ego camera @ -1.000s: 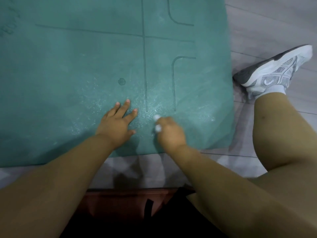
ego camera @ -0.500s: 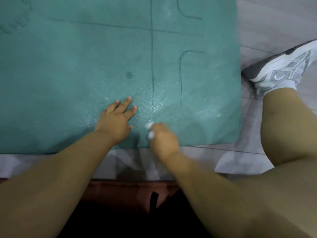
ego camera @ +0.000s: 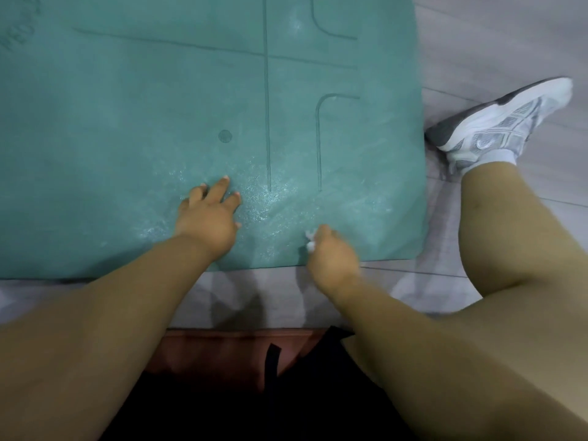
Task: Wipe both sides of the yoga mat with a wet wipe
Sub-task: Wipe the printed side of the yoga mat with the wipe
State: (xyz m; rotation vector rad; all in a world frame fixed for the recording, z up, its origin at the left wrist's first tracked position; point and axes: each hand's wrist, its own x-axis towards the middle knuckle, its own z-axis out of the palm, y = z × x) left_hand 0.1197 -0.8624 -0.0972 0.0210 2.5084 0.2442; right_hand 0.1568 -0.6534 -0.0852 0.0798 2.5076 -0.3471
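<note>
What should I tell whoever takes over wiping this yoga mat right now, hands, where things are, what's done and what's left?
Left hand: flat on the yoga mat, fingers spread, pressing it down near the close edge.
Right hand: curled round the wet wipe, a small white wad, at the mat's near edge toward the right corner.
The mat lies flat on the grey floor, printed lines up; a shoe sits just off its right edge.
Done: a damp sheen covers the near part between and around the hands.
Left: the far and left parts look dry; the underside has not been turned up.
</note>
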